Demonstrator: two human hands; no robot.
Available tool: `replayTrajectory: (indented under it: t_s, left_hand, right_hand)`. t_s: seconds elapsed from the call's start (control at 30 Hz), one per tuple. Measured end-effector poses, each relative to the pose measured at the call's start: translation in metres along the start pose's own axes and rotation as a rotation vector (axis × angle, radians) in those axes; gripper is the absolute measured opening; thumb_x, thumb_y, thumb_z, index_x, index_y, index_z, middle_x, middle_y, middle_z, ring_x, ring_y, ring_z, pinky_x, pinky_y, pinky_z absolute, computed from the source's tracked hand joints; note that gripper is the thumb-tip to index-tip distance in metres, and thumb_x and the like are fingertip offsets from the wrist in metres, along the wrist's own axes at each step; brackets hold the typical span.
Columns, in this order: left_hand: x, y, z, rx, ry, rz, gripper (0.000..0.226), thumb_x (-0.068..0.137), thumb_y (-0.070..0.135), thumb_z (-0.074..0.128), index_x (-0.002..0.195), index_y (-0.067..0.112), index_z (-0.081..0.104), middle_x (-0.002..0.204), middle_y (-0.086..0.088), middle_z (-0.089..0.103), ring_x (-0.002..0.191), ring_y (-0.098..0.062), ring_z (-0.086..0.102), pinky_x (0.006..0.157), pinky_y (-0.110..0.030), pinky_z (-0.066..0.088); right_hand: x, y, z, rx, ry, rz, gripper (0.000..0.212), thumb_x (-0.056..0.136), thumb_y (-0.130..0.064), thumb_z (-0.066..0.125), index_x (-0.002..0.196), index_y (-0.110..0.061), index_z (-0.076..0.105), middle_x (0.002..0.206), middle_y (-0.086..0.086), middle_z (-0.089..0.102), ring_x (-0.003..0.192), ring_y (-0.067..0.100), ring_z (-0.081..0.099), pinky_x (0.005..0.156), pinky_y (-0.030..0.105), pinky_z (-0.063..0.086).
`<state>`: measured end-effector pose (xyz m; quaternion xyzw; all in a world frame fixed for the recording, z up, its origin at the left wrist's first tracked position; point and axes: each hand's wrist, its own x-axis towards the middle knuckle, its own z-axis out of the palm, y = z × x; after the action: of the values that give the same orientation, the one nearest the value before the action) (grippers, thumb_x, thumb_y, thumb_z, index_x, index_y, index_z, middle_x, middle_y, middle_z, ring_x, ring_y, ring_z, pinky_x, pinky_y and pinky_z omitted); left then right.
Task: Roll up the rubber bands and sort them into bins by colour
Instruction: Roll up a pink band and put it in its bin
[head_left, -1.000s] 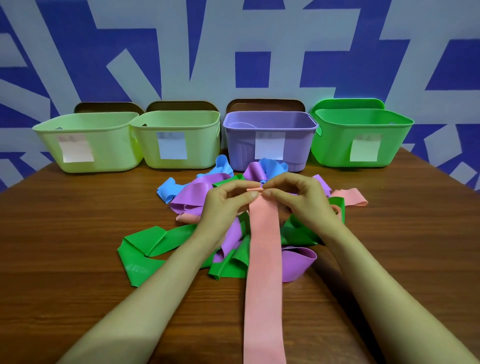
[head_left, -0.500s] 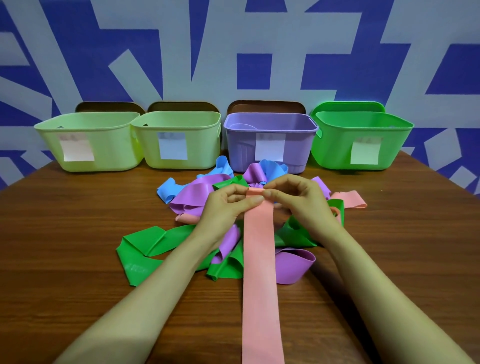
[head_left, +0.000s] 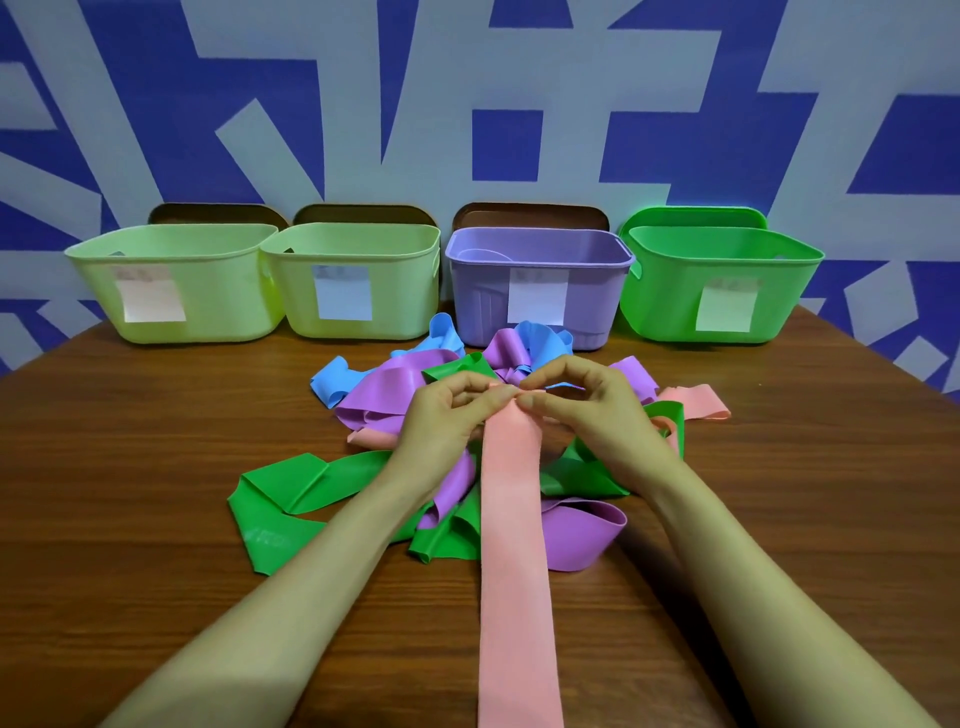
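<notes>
- Far end of the pink band (head_left: 511, 519) is pinched by the left hand (head_left: 444, 415) and right hand (head_left: 587, 410), fingers curled, just in front of the purple bin (head_left: 478, 301).
- The rest is laid flat, straight out from that bin.
- Looks thin, floppy, light; best gripped at both end corners and kept taut, or the roll probably gets skewed.
</notes>
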<state>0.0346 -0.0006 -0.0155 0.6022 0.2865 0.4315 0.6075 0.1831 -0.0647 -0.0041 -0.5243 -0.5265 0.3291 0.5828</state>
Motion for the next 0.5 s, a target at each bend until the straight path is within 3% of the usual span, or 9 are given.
replayTrajectory:
  t_s: [0.1, 0.23, 0.37, 0.5]
  left_hand:
    - [0.0003, -0.0027, -0.0011, 0.029, 0.018, 0.031, 0.003, 0.086, 0.010, 0.066, 0.086, 0.012, 0.068, 0.083, -0.005, 0.070, 0.082, -0.014, 0.064, 0.074, -0.028, 0.051]
    - [0.0001, -0.0048, -0.0028, 0.090, 0.019, 0.083, 0.008, 0.084, 0.009, 0.068, 0.087, 0.016, 0.069, 0.090, -0.004, 0.071, 0.090, -0.015, 0.064, 0.086, -0.032, 0.052]
    - [-0.0010, -0.0047, -0.0015, 0.023, -0.003, 0.069, 0.014, 0.084, 0.002, 0.067, 0.087, 0.015, 0.068, 0.088, 0.000, 0.071, 0.090, -0.013, 0.065, 0.083, -0.027, 0.054]
    - [-0.0021, -0.0040, -0.0022, -0.080, -0.023, 0.009, 0.018, 0.083, -0.006, 0.064, 0.090, 0.010, 0.067, 0.091, -0.006, 0.070, 0.089, -0.017, 0.065, 0.079, -0.024, 0.055]
  right_hand:
    - [0.0004, 0.0009, -0.0002, -0.011, -0.028, 0.062, 0.012, 0.084, -0.016, 0.072, 0.095, -0.013, 0.068, 0.090, 0.004, 0.069, 0.080, 0.010, 0.062, 0.072, 0.024, 0.054]
    - [0.0009, 0.0029, 0.0015, 0.032, 0.002, 0.102, 0.009, 0.091, -0.017, 0.063, 0.086, -0.011, 0.068, 0.069, -0.006, 0.063, 0.065, 0.007, 0.054, 0.059, 0.015, 0.047]
    - [0.0002, 0.0037, 0.0000, 0.029, 0.011, 0.062, 0.005, 0.086, -0.011, 0.068, 0.083, -0.013, 0.071, 0.081, 0.002, 0.070, 0.077, 0.011, 0.060, 0.070, 0.024, 0.051]
    - [0.0009, 0.0052, 0.0017, 0.054, 0.044, 0.078, 0.012, 0.080, -0.007, 0.074, 0.077, -0.018, 0.072, 0.083, 0.005, 0.071, 0.076, 0.012, 0.064, 0.066, 0.025, 0.054]
